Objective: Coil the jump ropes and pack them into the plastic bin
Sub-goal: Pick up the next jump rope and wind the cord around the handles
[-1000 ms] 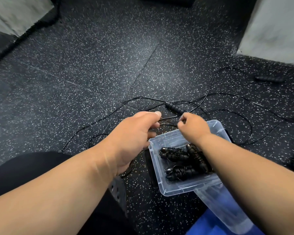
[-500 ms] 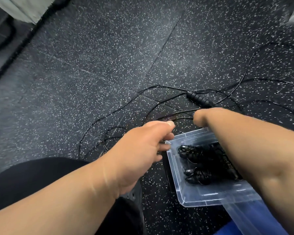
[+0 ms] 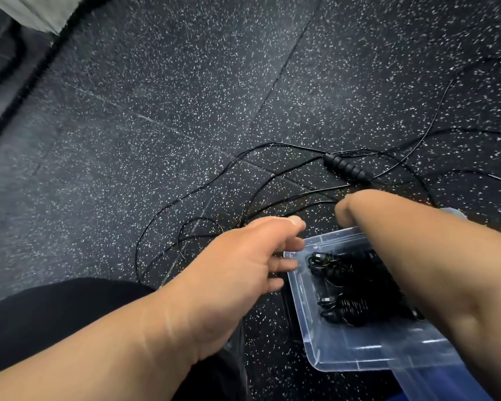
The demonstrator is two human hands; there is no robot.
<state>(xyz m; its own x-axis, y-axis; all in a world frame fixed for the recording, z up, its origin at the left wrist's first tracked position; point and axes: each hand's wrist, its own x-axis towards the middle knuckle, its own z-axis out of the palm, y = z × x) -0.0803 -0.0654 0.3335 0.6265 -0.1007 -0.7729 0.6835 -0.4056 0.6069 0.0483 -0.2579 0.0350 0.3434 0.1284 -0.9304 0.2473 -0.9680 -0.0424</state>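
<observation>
A loose black jump rope (image 3: 243, 180) lies tangled on the speckled floor, its ribbed handle (image 3: 346, 169) just beyond my right hand (image 3: 348, 208). That hand is curled, seen from behind the wrist, and strands of the cord run into its hidden fingers. My left hand (image 3: 243, 264) sits left of the clear plastic bin (image 3: 300, 299), thumb over curled fingers, pinching the thin cord where it reaches the hand. Several coiled black ropes (image 3: 347, 309) lie inside the bin, partly covered by my right forearm.
My dark-clothed knee (image 3: 55, 316) fills the lower left. A blue object (image 3: 446, 386) lies under the bin's near corner. More cord (image 3: 446, 91) trails to the upper right. A thick black cable (image 3: 18, 91) and a pale mat (image 3: 41, 10) are at the far left.
My right forearm has come to lie across the bin. Both hands stay on the cord near the handle, barely shifting over the last half second.
</observation>
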